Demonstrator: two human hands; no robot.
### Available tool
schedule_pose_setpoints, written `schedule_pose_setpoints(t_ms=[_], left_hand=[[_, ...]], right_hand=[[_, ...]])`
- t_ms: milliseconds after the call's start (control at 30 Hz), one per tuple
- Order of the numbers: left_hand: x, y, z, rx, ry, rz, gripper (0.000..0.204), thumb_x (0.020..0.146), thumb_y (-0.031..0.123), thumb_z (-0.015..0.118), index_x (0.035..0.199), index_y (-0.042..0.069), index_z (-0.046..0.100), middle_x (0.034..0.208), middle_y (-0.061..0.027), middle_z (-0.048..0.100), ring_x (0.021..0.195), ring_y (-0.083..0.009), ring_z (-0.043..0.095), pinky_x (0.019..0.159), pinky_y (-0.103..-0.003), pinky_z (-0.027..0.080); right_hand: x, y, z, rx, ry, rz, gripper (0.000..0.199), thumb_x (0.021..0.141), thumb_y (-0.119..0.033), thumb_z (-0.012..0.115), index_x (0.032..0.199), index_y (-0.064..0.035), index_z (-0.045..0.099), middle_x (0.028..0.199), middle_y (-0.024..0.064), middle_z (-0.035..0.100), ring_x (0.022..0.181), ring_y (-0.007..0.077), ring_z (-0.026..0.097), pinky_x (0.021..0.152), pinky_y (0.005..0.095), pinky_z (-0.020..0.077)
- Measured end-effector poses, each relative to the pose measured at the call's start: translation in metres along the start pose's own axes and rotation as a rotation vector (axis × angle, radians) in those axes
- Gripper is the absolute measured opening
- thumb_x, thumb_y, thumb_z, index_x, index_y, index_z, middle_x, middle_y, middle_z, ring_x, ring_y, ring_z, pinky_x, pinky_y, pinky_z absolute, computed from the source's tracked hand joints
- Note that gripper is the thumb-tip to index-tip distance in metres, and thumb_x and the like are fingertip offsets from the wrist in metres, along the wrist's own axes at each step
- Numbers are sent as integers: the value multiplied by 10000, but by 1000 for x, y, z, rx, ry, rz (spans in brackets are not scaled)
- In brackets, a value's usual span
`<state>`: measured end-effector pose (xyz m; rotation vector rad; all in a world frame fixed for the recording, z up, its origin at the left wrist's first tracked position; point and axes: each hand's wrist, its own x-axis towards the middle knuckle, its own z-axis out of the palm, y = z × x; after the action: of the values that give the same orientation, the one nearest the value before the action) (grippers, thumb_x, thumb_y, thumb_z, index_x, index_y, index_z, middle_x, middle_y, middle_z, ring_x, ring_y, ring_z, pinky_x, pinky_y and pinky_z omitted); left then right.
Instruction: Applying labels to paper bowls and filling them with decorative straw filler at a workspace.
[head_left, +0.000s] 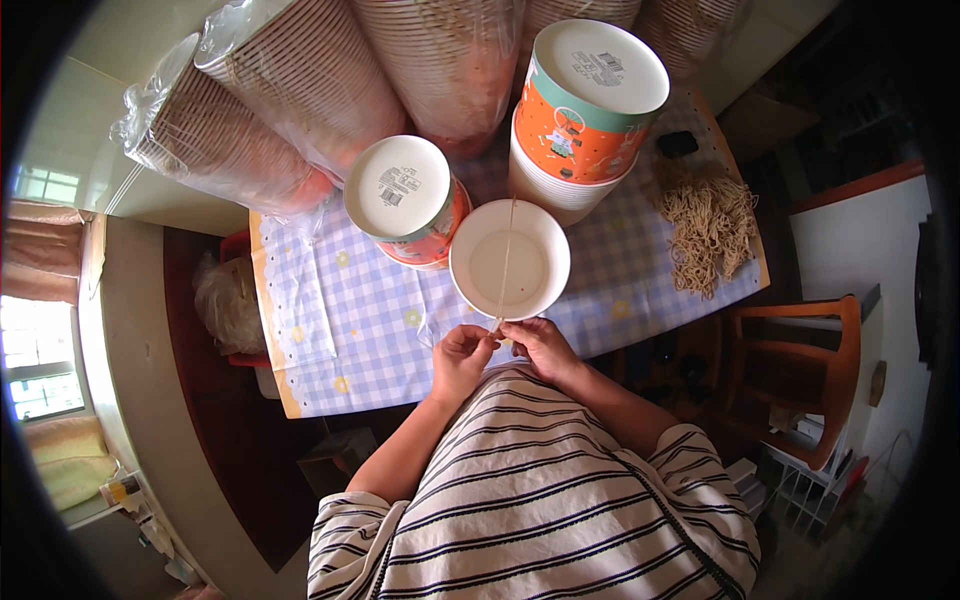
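Note:
A white paper bucket (544, 262) faces me with its mouth open at the table's near side. A thin beige string (507, 252) stretches across that mouth from the far rim to the near rim. At the near rim my left hand (462, 362) pinches the string. Close beside it, my right hand (543, 350) has its fingers closed on the string too. The fingertips almost meet, and whether there is a knot between them is too small to tell. An upside-down orange and green bucket (400, 187) stands just left of the open one.
At the far right rises a taller stack of upturned buckets (570, 140). Bagged bucket stacks (300, 90) line the back. A heap of loose strings (712, 235) lies at the right on the checked tablecloth (380, 345). A wooden chair (850, 370) stands right of the table.

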<state>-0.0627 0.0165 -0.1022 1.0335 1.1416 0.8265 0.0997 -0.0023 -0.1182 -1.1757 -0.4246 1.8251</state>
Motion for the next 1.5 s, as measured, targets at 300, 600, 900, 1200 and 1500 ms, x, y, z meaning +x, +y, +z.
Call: schedule_pose_setpoints(t_ms=[300, 600, 900, 1200, 1500], left_hand=[[3, -1, -5, -345, -7, -85, 84, 895, 48, 600, 903, -34, 584, 851, -101, 663, 772, -167, 665, 733, -280, 546], [4, -2, -5, -410, 2, -105, 77, 904, 62, 588, 902, -15, 582, 850, -104, 662, 755, -172, 661, 727, -294, 547], [3, 1, -6, -435, -9, -109, 80, 903, 68, 591, 907, -12, 582, 851, -101, 658, 760, -166, 654, 726, -292, 547], [2, 3, -8, -324, -43, -103, 45, 862, 22, 606, 880, -18, 592, 813, -61, 641, 694, -107, 581, 660, -235, 488], [3, 7, -8, -422, -56, -214, 90, 857, 62, 619, 915, -7, 610, 826, -53, 645, 697, -97, 563, 663, -227, 470]], right_hand=[[1, 4, 0, -250, 81, -120, 213, 870, -210, 631, 970, -25, 669, 843, 15, 661, 705, 57, 542, 614, 215, 410], [4, 10, -4, -479, 193, -244, 207, 839, -184, 658, 940, -3, 667, 796, 51, 672, 695, 105, 592, 621, 258, 458], [-29, -22, 22, -971, 212, -551, 110, 790, -115, 661, 846, -27, 624, 779, 125, 664, 613, 270, 641, 554, 354, 501], [-19, -17, 25, -1096, 135, -790, 143, 774, -58, 643, 914, -68, 611, 766, 97, 668, 653, 263, 661, 567, 360, 518], [-17, -17, 21, -1098, 166, -802, 125, 771, -56, 645, 890, -74, 608, 785, 88, 670, 664, 274, 659, 575, 367, 520]])
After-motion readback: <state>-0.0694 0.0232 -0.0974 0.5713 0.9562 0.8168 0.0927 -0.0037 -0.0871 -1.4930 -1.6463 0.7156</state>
